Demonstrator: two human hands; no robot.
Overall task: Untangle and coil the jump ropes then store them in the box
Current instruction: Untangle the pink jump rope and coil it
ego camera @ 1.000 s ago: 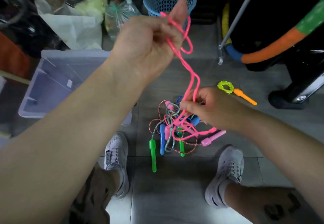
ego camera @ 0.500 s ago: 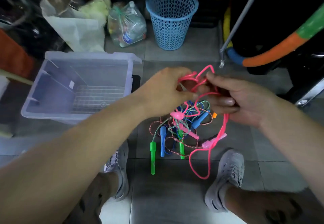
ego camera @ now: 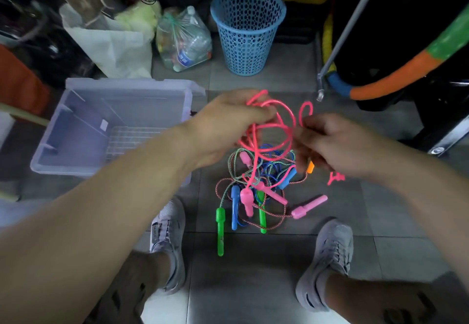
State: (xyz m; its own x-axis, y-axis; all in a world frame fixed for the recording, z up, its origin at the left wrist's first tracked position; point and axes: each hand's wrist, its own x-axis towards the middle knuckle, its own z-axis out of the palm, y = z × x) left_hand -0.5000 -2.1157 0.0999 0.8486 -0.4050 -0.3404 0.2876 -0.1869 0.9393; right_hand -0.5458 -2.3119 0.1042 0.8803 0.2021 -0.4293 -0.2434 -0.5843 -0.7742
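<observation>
My left hand (ego camera: 228,125) grips several loops of the pink jump rope (ego camera: 284,131) above the floor. My right hand (ego camera: 330,143) pinches the same pink cord at its right side, with one loop curling up above the fingers. A pink handle (ego camera: 246,199) hangs from the cord over the tangled pile (ego camera: 256,184) of green, blue, pink and braided ropes on the tiles. Another pink handle (ego camera: 308,207) lies at the pile's right. The clear plastic box (ego camera: 76,131) stands open to the left, beside my left forearm.
A blue mesh basket (ego camera: 247,32) and a bag of bottles (ego camera: 182,39) stand behind. A metal pole (ego camera: 342,37) and a padded hoop (ego camera: 396,75) are at the right. My two shoes (ego camera: 167,237) (ego camera: 327,257) flank the pile.
My left hand came down from high up to just above the pile. The two hands have moved apart, and the pink cord now forms round loops between them.
</observation>
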